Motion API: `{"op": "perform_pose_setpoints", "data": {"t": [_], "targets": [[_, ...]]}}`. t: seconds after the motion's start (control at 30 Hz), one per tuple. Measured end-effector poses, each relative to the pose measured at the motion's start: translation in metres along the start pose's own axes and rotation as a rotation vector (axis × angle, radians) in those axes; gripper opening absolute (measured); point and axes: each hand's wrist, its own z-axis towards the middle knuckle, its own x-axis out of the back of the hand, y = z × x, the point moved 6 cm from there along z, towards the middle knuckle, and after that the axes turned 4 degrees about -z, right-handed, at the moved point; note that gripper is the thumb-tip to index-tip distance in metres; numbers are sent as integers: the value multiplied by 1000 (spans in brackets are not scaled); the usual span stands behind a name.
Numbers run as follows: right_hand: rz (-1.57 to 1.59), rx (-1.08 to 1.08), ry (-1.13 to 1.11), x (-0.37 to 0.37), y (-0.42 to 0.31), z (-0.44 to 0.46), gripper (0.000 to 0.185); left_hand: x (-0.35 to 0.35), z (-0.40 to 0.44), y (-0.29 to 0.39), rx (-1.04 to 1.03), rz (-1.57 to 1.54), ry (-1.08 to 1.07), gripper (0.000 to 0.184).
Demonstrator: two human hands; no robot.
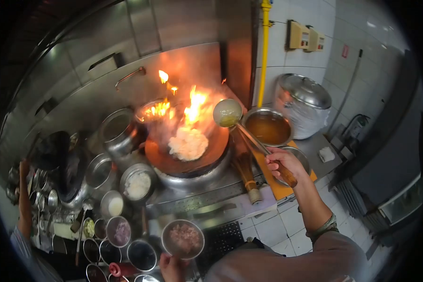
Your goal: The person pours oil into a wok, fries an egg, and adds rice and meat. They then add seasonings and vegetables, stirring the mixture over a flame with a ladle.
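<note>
My right hand is closed on the wooden handle of a metal ladle, whose bowl holds a little yellowish liquid beside the wok's right rim. In the wok lies a pale mass of food, with tall orange flames above and behind it. Low in the view, my left hand is at the near edge of a metal bowl of pinkish chopped meat; its fingers are partly hidden by the bowl and the frame edge.
A pot of brown liquid stands right of the wok, near a lidded pot. A bamboo brush lies before them. Ingredient bowls crowd the left. At far left is another person's arm.
</note>
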Motion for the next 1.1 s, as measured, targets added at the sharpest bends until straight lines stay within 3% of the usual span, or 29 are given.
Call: {"op": "perform_pose_setpoints", "data": {"t": [0.03, 0.07, 0.13, 0.17, 0.2, 0.23, 0.3, 0.43, 0.53, 0.67, 0.73, 0.77, 0.87, 0.93, 1.03, 1.1], "targets": [[-76, -2, -7, -10, 5, 11, 41, 2, -3, 22, -386, 378, 79, 11], [-150, -3, -14, -19, 12, 22, 37, 4, -7, 22, -365, 393, 94, 11], [-241, -7, -12, -23, 30, 54, 43, 2, -18, -5, 575, -671, 211, 10], [-467, 31, 0, -26, 38, 71, 43, 2, -23, -18, 620, -704, 214, 9], [-693, 75, 11, -32, 45, 86, 44, 2, -28, -25, 622, -700, 235, 9], [-691, 68, -6, -43, 52, 99, 44, 2, -31, -30, 611, -773, 258, 8], [-984, 85, -42, -62, 62, 121, 44, 2, -37, -30, 603, -840, 291, 8], [-925, -64, -201, -68, 80, 116, 33, 10, -51, -12, 627, -788, 380, 8], [-944, -80, -244, -54, 64, 91, 36, 20, -61, -20, 637, -768, 426, 7], [-1074, 150, -88, -60, 69, 124, 45, 12, -60, -28, 627, -772, 383, 7], [-1023, 124, -103, -73, 92, 139, 48, 3, -52, -32, 623, -839, 363, 8], [-993, 41, -221, -74, 99, 136, 54, 3, -49, -34, 624, -893, 346, 9], [-902, -40, -245, -48, 83, 91, 52, 6, -47, -35, 588, -855, 334, 9], [-971, -25, -237, -38, 70, 90, 49, 4, -43, -32, 677, -870, 373, 12], [-1157, 153, -104, -47, 73, 115, 52, 5, -44, -60, 515, -757, 232, 9], [-1161, 192, -13, -67, 84, 129, 52, 5, -31, -71, 257, -157, 63, 9]]}}
